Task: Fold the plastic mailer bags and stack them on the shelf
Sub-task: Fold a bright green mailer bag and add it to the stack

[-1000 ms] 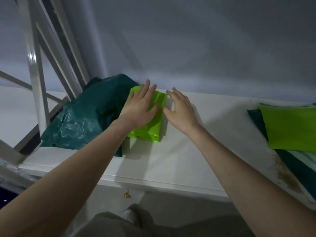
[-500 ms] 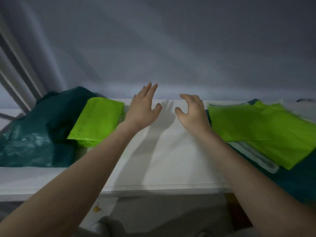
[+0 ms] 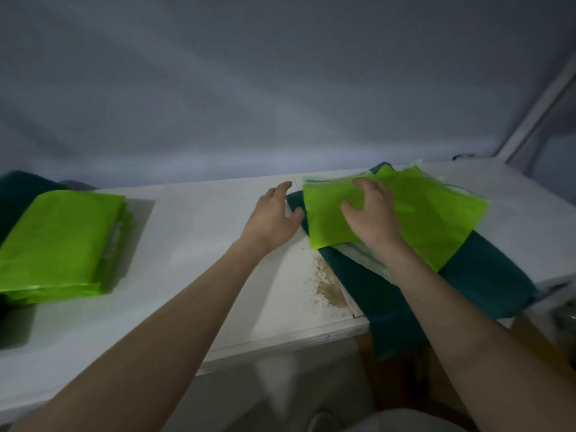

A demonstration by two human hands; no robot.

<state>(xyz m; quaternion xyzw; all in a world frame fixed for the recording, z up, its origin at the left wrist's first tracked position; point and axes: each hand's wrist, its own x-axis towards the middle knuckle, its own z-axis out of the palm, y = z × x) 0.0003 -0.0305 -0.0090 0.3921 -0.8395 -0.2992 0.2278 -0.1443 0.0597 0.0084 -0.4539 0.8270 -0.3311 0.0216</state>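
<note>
Our right hand (image 3: 372,218) rests with curled fingers on the top flat green mailer (image 3: 339,210) at the shelf's (image 3: 218,244) right end; our left hand (image 3: 272,218) hovers spread beside it. It looks thin, limp and slick, so we'd pinch an edge. The folded stack (image 3: 62,244) sits at the left end; no containers show.

Folded mailer stack (image 3: 59,244) is showing bright lime green. Flat mailers (image 3: 414,210) are showing the same lime, lying over dark teal bags (image 3: 486,275). Shelf (image 3: 199,244) is presenting white, carrying a brown speckled stain (image 3: 330,288). Wall (image 3: 280,88) is reading grey.
</note>
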